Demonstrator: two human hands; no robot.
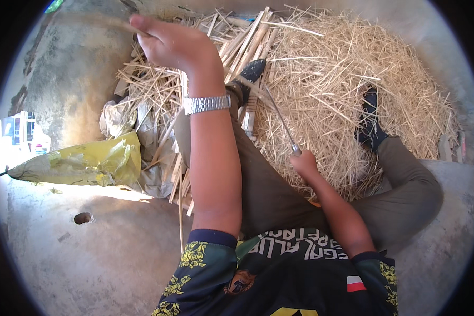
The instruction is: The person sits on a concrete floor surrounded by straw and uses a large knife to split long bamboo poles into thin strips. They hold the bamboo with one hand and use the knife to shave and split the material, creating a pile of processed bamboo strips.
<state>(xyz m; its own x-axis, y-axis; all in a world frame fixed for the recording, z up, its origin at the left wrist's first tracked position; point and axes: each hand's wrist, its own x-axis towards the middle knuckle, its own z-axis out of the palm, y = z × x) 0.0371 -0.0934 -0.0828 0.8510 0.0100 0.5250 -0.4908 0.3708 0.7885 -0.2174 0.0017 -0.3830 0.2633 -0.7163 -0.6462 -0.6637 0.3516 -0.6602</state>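
My left hand, with a metal watch on its wrist, is raised at the upper left. Its fingers close on a thin bamboo strip, smeared by motion, that sticks out to the left. Lower and to the right, my right hand grips a knife by its handle, which the fingers mostly hide. The long narrow blade points up and to the left, over a heap of pale shavings. Close to the blade's tip is my shoe.
Split bamboo strips lie piled between my feet and the left wall. A yellow plastic sack is stretched out at the left. The concrete floor has a small round hole. My other shoe rests among the shavings.
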